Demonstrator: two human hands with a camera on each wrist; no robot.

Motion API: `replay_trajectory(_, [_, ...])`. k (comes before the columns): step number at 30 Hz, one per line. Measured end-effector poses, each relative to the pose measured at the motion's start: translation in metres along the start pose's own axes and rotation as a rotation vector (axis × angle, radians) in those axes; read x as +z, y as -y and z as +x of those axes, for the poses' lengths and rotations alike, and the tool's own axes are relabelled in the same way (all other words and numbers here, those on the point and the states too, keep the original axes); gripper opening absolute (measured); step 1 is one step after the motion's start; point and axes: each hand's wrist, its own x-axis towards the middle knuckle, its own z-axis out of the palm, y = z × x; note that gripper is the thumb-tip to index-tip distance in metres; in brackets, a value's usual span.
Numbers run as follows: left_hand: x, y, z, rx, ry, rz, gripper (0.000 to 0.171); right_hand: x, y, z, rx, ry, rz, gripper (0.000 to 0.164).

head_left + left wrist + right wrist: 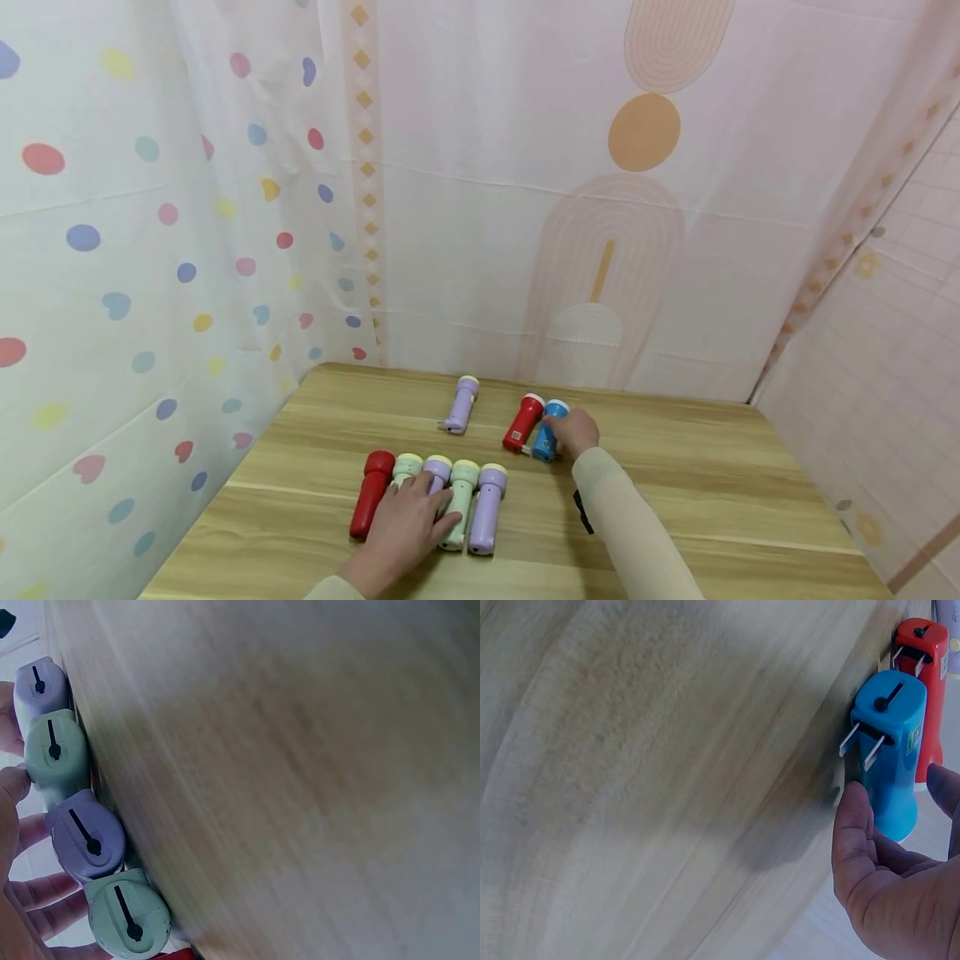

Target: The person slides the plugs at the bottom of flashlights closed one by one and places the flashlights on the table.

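Note:
My left hand rests with spread fingers over a close row of flashlights on the table. In it lie a dark red flashlight, a pale green flashlight, a purple flashlight, another green flashlight and another purple flashlight. The left wrist view shows the slotted ends of the green and purple ones. Farther back, my right hand has its thumb and curled fingers around a blue flashlight with plug prongs folded out. Beside that lies a red flashlight, its prongs also out.
A lone purple flashlight with its plug out lies near the back of the wooden table. Patterned curtains hang behind the table and at its sides.

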Motion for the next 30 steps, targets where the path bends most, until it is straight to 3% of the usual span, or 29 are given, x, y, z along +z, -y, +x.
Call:
replay_trajectory(4, [0.002, 0.0, 0.001, 0.003, 0.0, 0.001, 0.043, 0.005, -0.004, 0.003, -0.009, -0.001, 0.009, 0.033])
replay_trajectory(8, [0.005, 0.0, 0.001, 0.013, -0.003, 0.003, 0.044, 0.006, -0.008, 0.003, -0.032, -0.02, -0.051, 0.036])
replay_trajectory(21, [0.002, -0.001, 0.002, 0.016, -0.037, 0.012, 0.043, -0.011, -0.008, -0.003, -0.018, 0.016, -0.158, 0.042])
replay_trajectory(30, [0.002, 0.001, 0.002, 0.02, -0.048, 0.008, 0.04, -0.018, -0.02, -0.003, 0.02, -0.015, -0.076, 0.043])
